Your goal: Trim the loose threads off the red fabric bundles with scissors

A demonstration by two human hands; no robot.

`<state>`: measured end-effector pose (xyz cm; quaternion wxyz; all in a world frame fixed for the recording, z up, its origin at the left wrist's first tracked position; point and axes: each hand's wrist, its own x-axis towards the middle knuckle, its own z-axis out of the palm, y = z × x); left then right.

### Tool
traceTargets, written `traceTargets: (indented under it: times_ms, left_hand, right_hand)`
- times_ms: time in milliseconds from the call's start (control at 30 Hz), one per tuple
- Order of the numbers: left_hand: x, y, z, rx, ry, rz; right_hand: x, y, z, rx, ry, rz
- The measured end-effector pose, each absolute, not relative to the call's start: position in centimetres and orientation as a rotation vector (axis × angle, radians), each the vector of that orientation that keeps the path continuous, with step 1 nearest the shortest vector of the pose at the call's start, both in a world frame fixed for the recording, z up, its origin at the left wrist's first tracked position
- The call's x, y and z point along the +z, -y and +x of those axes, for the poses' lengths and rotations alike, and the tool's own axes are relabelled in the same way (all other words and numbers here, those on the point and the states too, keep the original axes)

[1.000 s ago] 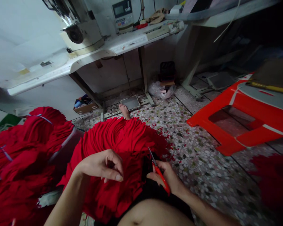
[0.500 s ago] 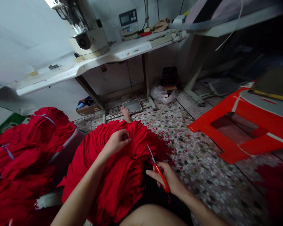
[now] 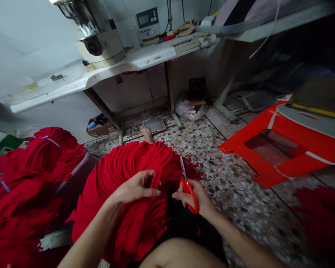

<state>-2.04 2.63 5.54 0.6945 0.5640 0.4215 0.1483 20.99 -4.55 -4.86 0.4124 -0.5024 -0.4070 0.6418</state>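
A large heap of layered red fabric (image 3: 108,178) lies over my lap. On its right part, my left hand (image 3: 141,186) has thumb and fingers around a raised fold of the red fabric. To the right of the heap, my right hand (image 3: 194,195) holds scissors (image 3: 190,199) with red handles, the narrow blades pointing up and away. The blades look nearly closed and stand apart from my left hand, near the heap's right edge.
More red bundles (image 3: 36,163) tied with pale strips are at the left. A red stool (image 3: 240,145) stands at the right. Ahead is a white table (image 3: 153,59) with a sewing machine (image 3: 100,41). Red scraps (image 3: 324,216) lie on the speckled floor (image 3: 234,193).
My left hand has come down and nearer, and a fold of red fabric now rises at its fingers. The scissors have tipped more upright in my right hand, which moved slightly up.
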Motion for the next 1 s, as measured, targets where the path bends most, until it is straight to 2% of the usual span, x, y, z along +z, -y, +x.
traceTargets:
  times_ms: [267,533,733,1000]
  left_hand:
    - [3.9,-1.8,-1.2,0.275,-0.938,1.393]
    - [5.1,-2.6,-1.1,0.486,-1.054,1.163]
    - [6.6,-3.2,-0.8,0.175,-0.938,1.534]
    - [7.7,-4.6,-2.1,0.589,-1.086,1.38]
  right_hand:
    - [-1.9,1.3,19.1,1.508,0.918,-1.152]
    - [-1.1,0.8,20.5,1.54,0.886,-0.968]
    - [-1.7,2.1,20.5,1.529,0.889,-1.039]
    - [-3.7,5.8,21.3,1.623,1.221,-1.161]
